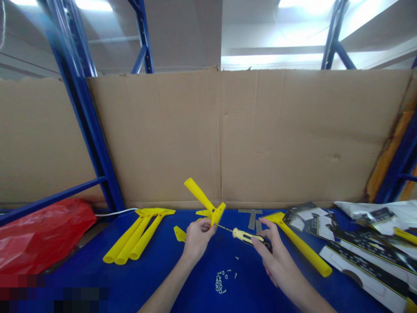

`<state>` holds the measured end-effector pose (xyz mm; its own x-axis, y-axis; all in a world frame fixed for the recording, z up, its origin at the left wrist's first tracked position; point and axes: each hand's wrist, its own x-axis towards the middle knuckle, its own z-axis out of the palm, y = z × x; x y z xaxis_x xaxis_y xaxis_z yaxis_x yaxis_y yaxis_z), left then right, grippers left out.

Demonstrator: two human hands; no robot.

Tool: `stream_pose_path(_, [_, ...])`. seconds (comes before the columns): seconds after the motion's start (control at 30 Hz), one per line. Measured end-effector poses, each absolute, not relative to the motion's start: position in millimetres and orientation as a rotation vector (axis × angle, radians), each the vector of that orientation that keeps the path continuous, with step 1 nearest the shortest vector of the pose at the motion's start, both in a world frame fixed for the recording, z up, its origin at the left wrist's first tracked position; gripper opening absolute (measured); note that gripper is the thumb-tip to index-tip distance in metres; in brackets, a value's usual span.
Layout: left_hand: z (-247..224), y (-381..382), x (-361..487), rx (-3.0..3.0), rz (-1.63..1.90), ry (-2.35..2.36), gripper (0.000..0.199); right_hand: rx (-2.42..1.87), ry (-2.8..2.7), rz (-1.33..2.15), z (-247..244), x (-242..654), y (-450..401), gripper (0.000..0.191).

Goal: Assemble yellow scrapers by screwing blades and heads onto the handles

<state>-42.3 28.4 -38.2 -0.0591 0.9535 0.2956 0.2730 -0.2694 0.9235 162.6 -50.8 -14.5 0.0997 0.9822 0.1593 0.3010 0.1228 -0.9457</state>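
1. Pinching the head of a yellow tool (207,201) between thumb and fingers, our left hand (197,237) sits at its seven o'clock (we take that tool as the dial's centre, with twelve straight ahead). Its tubular handle leans toward eleven.
2. Our right hand (273,256), at four o'clock, has thumb and fingers closed around the cream-and-black handle of a screwdriver (244,237). The thin shaft points toward ten, its tip meeting the tool's head just beside our left fingertips.
3. At six o'clock, on the blue table (130,287), we see small screws and nuts (219,284) gathered loosely; one screw lies a little apart, toward the cluster's one o'clock.
4. At eight, just beside our left hand, lies a flat yellow piece (179,234), partly hidden by the hand.
5. Between eight and nine we have three similar yellow tools (136,237) side by side, their open handle ends toward us. Farther out that way bulges a red bag (48,234).
6. Between three and four come grey strips (252,219), another yellow tool (304,245) near our right hand, then black-and-white packaging (365,271).
7. At twelve, a cardboard wall (156,139) stands behind everything.
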Motion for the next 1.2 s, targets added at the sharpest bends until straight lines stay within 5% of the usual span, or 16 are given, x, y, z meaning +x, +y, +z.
stream_pose_path(0.57, [-39.2,29.7,-44.3,1.553,1.385,1.332,0.017,-1.266,-1.531,0.984,-18.2,165.4,-52.7,0.041])
stream_pose_path(0.73, [-37.7,29.2,-44.0,1.541,1.384,1.336,0.017,-1.285,-1.5,1.003,-15.3,163.5,-50.5,0.022])
stream_pose_path(1.07, [-37.7,27.5,-40.4,1.561,1.37,1.349,0.017,-1.347,-1.362,1.097,-8.5,162.0,-52.1,0.04])
stream_pose_path(1.2, [-37.6,27.4,-40.6,1.57,1.364,1.348,0.017,-1.306,-1.416,1.152,-8.4,161.1,-51.8,0.031])
